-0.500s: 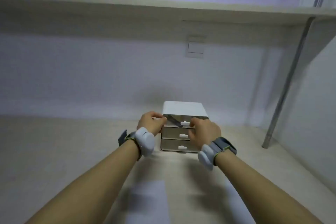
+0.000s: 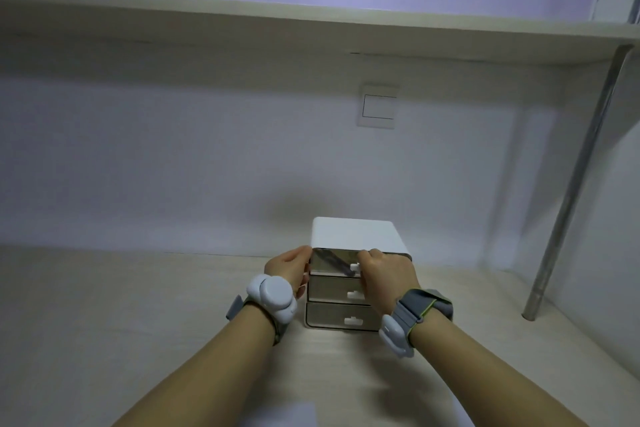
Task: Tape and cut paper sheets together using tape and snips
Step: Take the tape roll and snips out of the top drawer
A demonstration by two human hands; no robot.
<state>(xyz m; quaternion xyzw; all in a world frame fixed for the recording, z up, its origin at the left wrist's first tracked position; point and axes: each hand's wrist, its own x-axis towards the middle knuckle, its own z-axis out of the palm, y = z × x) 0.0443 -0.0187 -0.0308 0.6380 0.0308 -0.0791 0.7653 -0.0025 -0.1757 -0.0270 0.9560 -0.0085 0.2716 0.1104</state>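
Both my hands at the top drawer of the little drawer unit.

My left hand (image 2: 287, 269) curls its fingers against the left front corner of the white drawer unit (image 2: 356, 232), steadying it on the pale surface (image 2: 104, 322). Through the top drawer (image 2: 332, 262) a dark slanted shape shows, possibly the snips, though it is too dim to be sure. My right hand (image 2: 388, 279) pinches the drawer's white handle (image 2: 355, 267). A paper sheet (image 2: 284, 416) lies at the near edge, between my forearms.
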